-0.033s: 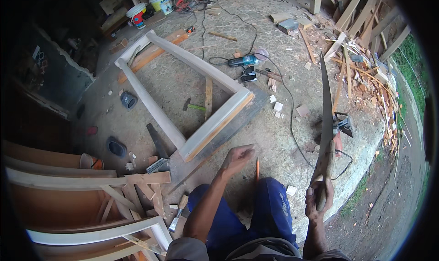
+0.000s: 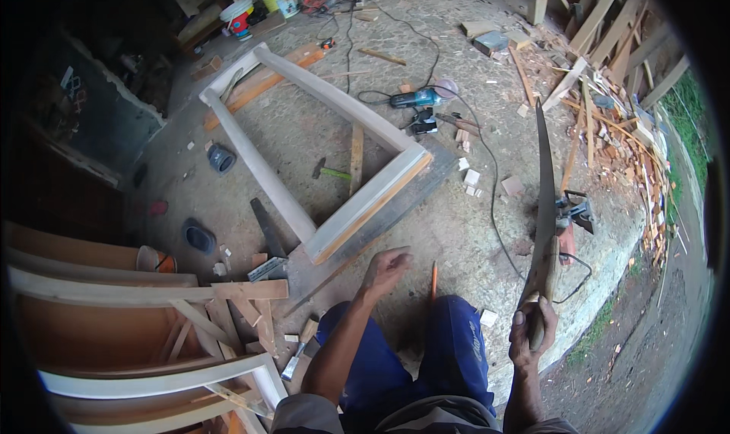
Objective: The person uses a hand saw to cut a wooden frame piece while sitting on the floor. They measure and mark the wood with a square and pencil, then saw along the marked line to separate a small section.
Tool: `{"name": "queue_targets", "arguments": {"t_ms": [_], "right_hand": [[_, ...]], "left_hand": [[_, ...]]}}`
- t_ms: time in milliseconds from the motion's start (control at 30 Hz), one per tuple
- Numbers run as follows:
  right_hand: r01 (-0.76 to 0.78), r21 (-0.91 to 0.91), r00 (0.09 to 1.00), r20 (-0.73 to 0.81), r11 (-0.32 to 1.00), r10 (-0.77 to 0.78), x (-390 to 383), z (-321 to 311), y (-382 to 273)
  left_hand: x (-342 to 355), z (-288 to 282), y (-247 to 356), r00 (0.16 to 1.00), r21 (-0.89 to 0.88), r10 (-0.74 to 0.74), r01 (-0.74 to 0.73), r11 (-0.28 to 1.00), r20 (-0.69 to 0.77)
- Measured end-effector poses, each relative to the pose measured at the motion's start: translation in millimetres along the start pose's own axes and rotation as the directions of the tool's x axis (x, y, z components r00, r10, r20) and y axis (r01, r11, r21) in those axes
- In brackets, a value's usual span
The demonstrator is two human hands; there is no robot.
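My right hand [image 2: 533, 332] is wrapped round the wooden handle of a handsaw [image 2: 546, 198], whose long dark blade points up and away over the floor. My left hand [image 2: 386, 270] is held out above the floor in front of my knees, fingers loosely extended, with nothing visible in it. Just right of it lies an orange pencil [image 2: 434, 279]. Beyond the left hand a pale wooden frame [image 2: 334, 118] lies on the floor, its near end over a dark board [image 2: 407, 198]. A hammer with a green handle [image 2: 331, 172] rests inside the frame.
An angle grinder [image 2: 417, 98] with a trailing cord lies beyond the frame. A red-and-black power tool [image 2: 566, 240] sits behind the saw. Another saw [image 2: 268, 227], a paintbrush [image 2: 299, 350] and slippers [image 2: 199, 238] are at left, near wooden furniture [image 2: 114, 291]. Wood scraps [image 2: 620, 152] pile at right.
My left hand has drawn back slightly to the left, away from the pencil. The whole view has shifted a little. My right hand keeps its hold on the handsaw.
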State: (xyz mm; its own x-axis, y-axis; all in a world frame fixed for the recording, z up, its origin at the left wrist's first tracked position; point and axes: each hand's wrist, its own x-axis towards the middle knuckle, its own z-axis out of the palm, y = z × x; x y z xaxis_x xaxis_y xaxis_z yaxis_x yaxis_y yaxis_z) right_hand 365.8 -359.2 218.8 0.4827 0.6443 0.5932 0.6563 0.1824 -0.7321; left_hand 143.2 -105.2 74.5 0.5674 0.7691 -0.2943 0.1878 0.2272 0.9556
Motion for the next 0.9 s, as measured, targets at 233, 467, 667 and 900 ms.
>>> {"name": "queue_targets", "arguments": {"t_ms": [233, 467, 667, 900], "right_hand": [[-0.249, 0.459, 0.967, 0.162, 0.853, 0.196, -3, 45, -15], [-0.481, 0.579, 0.860, 0.457, 0.658, 0.227, 18, 102, -30], [-0.408, 0.048, 0.757, 0.576, 0.912, 0.309, 37, 140, -28], [0.025, -0.676, 0.769, 0.483, 0.737, 0.418, -21, 145, 59]], "left_hand": [[-78, -183, -66, 0.684, -0.226, -0.132, -0.050, 0.973, -0.717], [-21, -304, -86, 0.400, 0.080, 0.126, -0.132, 0.988, -0.908], [123, -234, 32, 0.807, 0.640, 0.293, 0.133, 0.757, -0.514], [257, -212, -13, 0.993, 0.980, 0.022, 0.108, 0.170, -0.113]]}}
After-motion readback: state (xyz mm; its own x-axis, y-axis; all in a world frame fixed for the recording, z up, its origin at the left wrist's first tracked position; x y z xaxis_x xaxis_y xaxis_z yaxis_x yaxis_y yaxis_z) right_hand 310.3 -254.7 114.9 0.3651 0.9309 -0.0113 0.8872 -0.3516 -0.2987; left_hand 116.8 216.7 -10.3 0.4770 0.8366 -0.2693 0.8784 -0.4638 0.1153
